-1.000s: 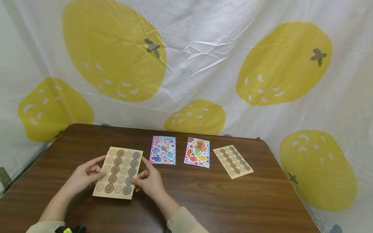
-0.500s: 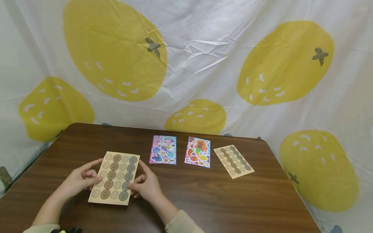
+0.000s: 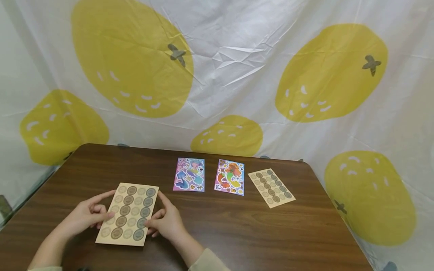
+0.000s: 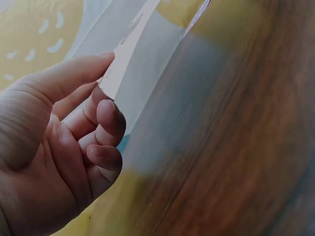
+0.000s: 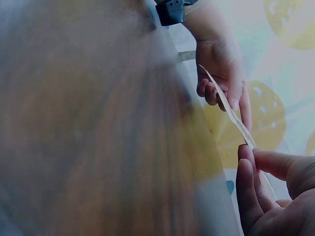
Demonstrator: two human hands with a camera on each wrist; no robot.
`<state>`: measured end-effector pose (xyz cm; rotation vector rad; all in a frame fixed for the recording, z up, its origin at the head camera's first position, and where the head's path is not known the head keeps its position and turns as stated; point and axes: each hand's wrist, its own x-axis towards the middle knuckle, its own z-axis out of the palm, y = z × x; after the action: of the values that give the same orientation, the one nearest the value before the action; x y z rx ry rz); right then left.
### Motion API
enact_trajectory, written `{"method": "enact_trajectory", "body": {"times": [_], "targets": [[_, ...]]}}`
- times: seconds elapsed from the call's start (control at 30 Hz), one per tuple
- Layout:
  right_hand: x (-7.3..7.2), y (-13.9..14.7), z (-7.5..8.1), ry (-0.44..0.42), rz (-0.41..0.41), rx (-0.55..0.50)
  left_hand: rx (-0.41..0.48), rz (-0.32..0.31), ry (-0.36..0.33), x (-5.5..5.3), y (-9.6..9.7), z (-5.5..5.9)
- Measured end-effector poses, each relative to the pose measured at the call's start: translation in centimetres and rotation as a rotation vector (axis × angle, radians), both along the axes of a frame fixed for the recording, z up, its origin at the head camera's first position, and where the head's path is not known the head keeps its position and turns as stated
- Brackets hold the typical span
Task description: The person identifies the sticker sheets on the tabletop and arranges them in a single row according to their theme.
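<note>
The left hand (image 3: 81,217) pinches one long side of the tan sheet (image 3: 127,215), thumb on top; the right hand (image 3: 169,222) pinches the other, so the sheet sits between them. It looks light, thin and bendy, so holding both edges softly seems best.

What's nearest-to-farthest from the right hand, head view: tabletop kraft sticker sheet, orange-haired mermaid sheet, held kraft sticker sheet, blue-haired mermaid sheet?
1. Held kraft sticker sheet: right edge pinched by right hand.
2. Blue-haired mermaid sheet: ahead, slightly right.
3. Orange-haired mermaid sheet: farther right.
4. Tabletop kraft sticker sheet: rightmost, askew.
</note>
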<state>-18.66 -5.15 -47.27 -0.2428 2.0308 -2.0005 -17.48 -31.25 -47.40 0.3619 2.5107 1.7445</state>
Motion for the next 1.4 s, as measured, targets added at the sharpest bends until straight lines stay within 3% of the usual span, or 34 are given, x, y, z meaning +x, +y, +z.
{"method": "enact_trajectory", "body": {"times": [0.23, 0.5, 0.67, 0.87, 1.4], "targets": [[0.3, -0.5, -0.6, -0.018, -0.006, 0.006, -0.057, 0.034, -0.042, 0.5, -0.5, -0.1], [0.5, -0.7, -1.1, -0.043, 0.003, 0.006, -0.052, 0.011, -0.049, 0.8, -0.8, -0.6], [0.6, -0.9, -1.1, -0.064, 0.002, 0.008, -0.092, 0.014, -0.078, 0.8, -0.9, -0.6], [0.4, -1.2, -1.4, -0.064, 0.007, 0.044, -0.103, -0.016, -0.099, 0.8, -1.0, -0.8], [0.4, -1.8, -1.0, -0.057, -0.016, 0.155, -0.119, 0.015, -0.123, 0.5, -1.1, -1.1]]}}
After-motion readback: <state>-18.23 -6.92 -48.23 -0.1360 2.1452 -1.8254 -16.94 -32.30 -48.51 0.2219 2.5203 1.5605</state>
